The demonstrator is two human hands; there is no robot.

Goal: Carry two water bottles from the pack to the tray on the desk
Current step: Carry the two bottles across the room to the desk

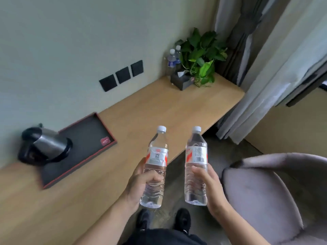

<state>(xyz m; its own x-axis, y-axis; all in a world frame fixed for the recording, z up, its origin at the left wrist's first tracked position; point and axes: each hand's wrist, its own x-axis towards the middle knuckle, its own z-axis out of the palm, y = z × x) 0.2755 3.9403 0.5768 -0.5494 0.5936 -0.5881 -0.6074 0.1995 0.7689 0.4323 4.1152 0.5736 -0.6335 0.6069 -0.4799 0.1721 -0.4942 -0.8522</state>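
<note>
Transport underway: left hand (141, 181) and right hand (208, 184) each grip-wrap a water bottle (155, 167); next, swing left to the tray (85, 137).

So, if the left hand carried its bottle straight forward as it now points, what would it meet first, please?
Probably nothing soon: ahead of the left hand and its bottle lies bare desk; the tray sits off to the left. Depth is unclear.

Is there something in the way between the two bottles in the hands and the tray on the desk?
Nothing visible blocks the path to the tray. The kettle occupies its left end; the right part is bare.
</note>
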